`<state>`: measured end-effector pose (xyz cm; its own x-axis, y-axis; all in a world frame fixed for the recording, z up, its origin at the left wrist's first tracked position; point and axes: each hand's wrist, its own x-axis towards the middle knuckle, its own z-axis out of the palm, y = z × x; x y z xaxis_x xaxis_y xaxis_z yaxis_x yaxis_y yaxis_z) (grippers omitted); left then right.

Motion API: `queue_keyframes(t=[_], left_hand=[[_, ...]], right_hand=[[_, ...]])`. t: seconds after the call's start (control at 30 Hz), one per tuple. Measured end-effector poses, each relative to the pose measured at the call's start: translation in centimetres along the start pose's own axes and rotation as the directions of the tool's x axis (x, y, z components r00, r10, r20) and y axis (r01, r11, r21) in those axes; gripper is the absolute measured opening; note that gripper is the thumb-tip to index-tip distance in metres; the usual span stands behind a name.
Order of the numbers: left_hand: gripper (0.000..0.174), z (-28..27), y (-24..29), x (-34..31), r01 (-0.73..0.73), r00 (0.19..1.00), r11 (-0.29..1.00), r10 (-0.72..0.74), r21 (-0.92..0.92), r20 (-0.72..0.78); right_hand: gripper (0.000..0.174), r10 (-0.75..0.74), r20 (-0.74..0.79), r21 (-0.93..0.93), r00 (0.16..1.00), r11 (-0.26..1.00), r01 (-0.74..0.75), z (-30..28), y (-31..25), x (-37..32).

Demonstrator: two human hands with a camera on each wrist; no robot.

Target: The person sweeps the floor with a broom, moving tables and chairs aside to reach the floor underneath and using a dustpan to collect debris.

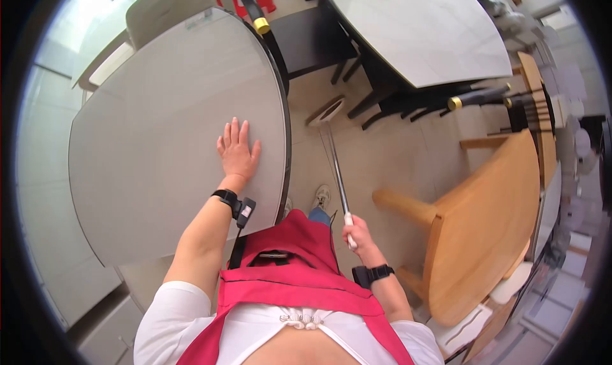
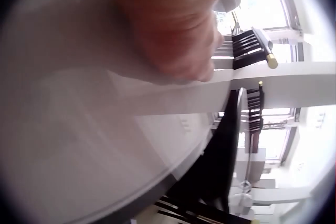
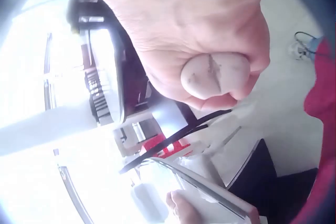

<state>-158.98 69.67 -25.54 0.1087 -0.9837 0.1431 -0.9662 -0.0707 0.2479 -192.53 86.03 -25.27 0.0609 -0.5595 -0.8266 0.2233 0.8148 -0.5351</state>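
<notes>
Pressing left hand [image 1: 237, 150] palm-down on the round grey bench [image 1: 140, 142], close to its right edge; fingers [image 1: 234, 130] straight, slightly spread, holding nothing. Confirmed in left wrist view: flat contact with the bench top, bench edge curving away behind

Gripping mop pole [image 1: 336, 174] with right hand [image 1: 360, 232], fingers curled fully round the white grip at the upper end. Seen in right wrist view as a tight fist with the rounded pole end [image 3: 215, 74] poking out of it

Following the pole up from the fist: slanted, ending at mop head [image 1: 326, 110], lying on the tiled floor [image 1: 395, 155] just beside the bench edge, between bench and black chair [image 1: 312, 40]

Standing with one shoe [image 1: 322, 196] right next to the pole, red apron [image 1: 299, 250] below it

Also noting wooden table [image 1: 503, 225] right of the pole, well apart from the mop head, and white table [image 1: 421, 27] further up
</notes>
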Motion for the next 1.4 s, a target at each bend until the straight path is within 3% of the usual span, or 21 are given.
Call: queue_keyframes(t=[0.1, 0.23, 0.33, 0.43, 0.5, 0.57, 0.63, 0.7, 0.83, 0.97, 1.03, 1.1, 1.17, 1.23, 1.3, 1.37, 1.4], left_hand=[[0.057, -0.1, 0.9, 0.0, 0.02, 1.0, 0.999, -0.02, 0.044, -0.002], [0.057, -0.8, 0.6, 0.5, 0.04, 0.999, 0.999, -0.041, 0.017, 0.022], [0.058, -0.8, 0.4, 0.9, 0.06, 0.997, 0.998, -0.06, 0.011, 0.045], [0.058, -1.0, 0.2, 1.3, 0.081, 0.994, 0.997, -0.082, 0.021, 0.07], [0.058, -1.0, 0.1, 1.5, 0.095, 0.992, 0.995, -0.097, 0.025, 0.085], [0.058, -0.7, 0.0, 1.8, 0.099, 0.99, 0.995, -0.1, 0.014, 0.099], [0.057, -0.5, -0.1, 1.9, 0.094, 0.989, 0.995, -0.096, 0.024, 0.113], [0.057, -0.3, -0.2, 2.1, 0.096, 0.987, 0.995, -0.099, 0.03, 0.123], [0.055, 0.1, -0.3, 1.9, 0.106, 0.985, 0.994, -0.109, 0.032, 0.131], [0.055, -0.2, -0.2, 2.0, 0.096, 0.988, 0.995, -0.098, 0.026, 0.119], [0.056, -0.3, -0.1, 2.0, 0.095, 0.989, 0.995, -0.096, 0.021, 0.116], [0.056, -0.6, -0.1, 1.9, 0.094, 0.989, 0.995, -0.095, 0.016, 0.109], [0.057, -0.7, -0.1, 1.9, 0.093, 0.991, 0.996, -0.093, 0.013, 0.096], [0.057, -0.9, -0.1, 1.8, 0.096, 0.991, 0.995, -0.096, 0.012, 0.09], [0.057, -1.1, 0.0, 1.6, 0.097, 0.992, 0.995, -0.098, 0.009, 0.084], [0.057, -1.2, 0.1, 1.6, 0.097, 0.993, 0.995, -0.097, 0.004, 0.072], [0.057, -1.2, 0.2, 1.5, 0.099, 0.993, 0.995, -0.098, -0.001, 0.072]], right_hand=[[0.019, -0.144, -0.021, 0.001, 0.989, 0.99, 0.144, 0.4, -4.7, 9.2], [0.015, -0.179, -0.218, -0.247, 0.959, 0.961, 0.123, 3.5, -11.0, 20.7], [0.017, -0.295, -0.453, -0.499, 0.841, 0.866, 0.035, 4.9, -12.1, 30.2], [0.023, -0.495, -0.367, -0.742, 0.787, 0.666, 0.073, 1.7, -10.9, 39.6], [0.029, -0.669, -0.248, -0.918, 0.701, 0.393, 0.05, 1.3, -13.1, 40.3], [0.035, -0.605, -0.278, -0.932, 0.746, 0.357, -0.058, 1.2, -16.3, 40.9], [0.037, -0.66, -0.251, -0.953, 0.709, 0.296, -0.062, -1.6, -17.1, 45.6], [0.039, -0.676, -0.279, -0.959, 0.682, 0.239, -0.156, -0.1, -19.9, 45.3], [0.041, -0.456, -0.279, -0.96, 0.845, 0.154, -0.234, -1.4, -21.1, 47.9], [0.048, -0.363, -0.322, -0.941, 0.874, 0.226, -0.253, -3.5, -17.6, 46.7], [0.05, -0.149, -0.263, -0.924, 0.953, 0.322, -0.205, -5.6, -13.5, 47.1], [0.056, -0.088, -0.247, -0.798, 0.965, 0.583, -0.152, -6.8, -7.2, 48.7], [0.061, -0.142, -0.198, -0.744, 0.97, 0.665, -0.054, -2.2, -6.9, 42.8], [0.05, -0.052, -0.228, -0.522, 0.972, 0.849, -0.077, 2.4, -5.6, 38.7], [0.062, -0.163, -0.245, -0.566, 0.956, 0.825, -0.004, 8.2, -7.4, 31.5], [0.073, 0.007, -0.186, -0.487, 0.983, 0.868, -0.098, 9.9, -7.7, 29.0], [0.073, -0.005, -0.194, -0.418, 0.981, 0.905, -0.078, 10.0, -8.7, 27.1]])
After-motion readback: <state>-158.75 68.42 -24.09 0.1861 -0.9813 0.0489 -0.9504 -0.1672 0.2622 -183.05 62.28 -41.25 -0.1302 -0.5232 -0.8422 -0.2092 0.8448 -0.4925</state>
